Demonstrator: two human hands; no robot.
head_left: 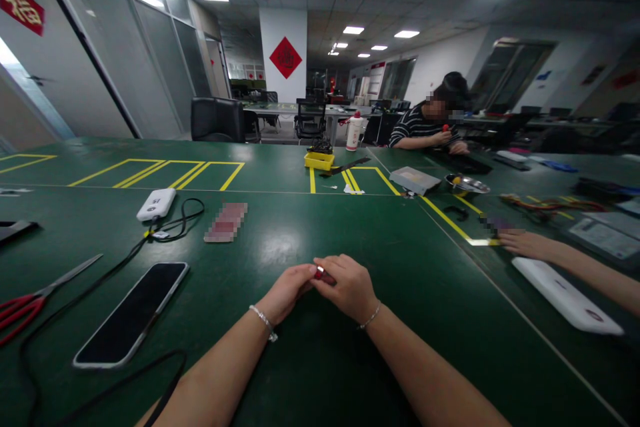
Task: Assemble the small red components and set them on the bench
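Note:
In the middle of the green table (260, 373), my left hand (290, 290) and my right hand (349, 285) meet around a small, shiny red object (325, 275) with a bright metallic part. Its kind I cannot make out, because fingers cover most of it. The left fingers pinch one end, while the right hand curls over the rest. Further left lies a black-screened phone (133, 313) in a pale case. A flat reddish rectangle (227, 222), pixelated, rests beyond my left hand.
Red-handled scissors (25, 310), a black cable (115, 263) and a white power bank (157, 205) are on the left. A yellow bin (319, 160) stands ahead. At right, another person's hand (525, 243) reaches in by a white device (565, 293); a person (420, 123) sits beyond.

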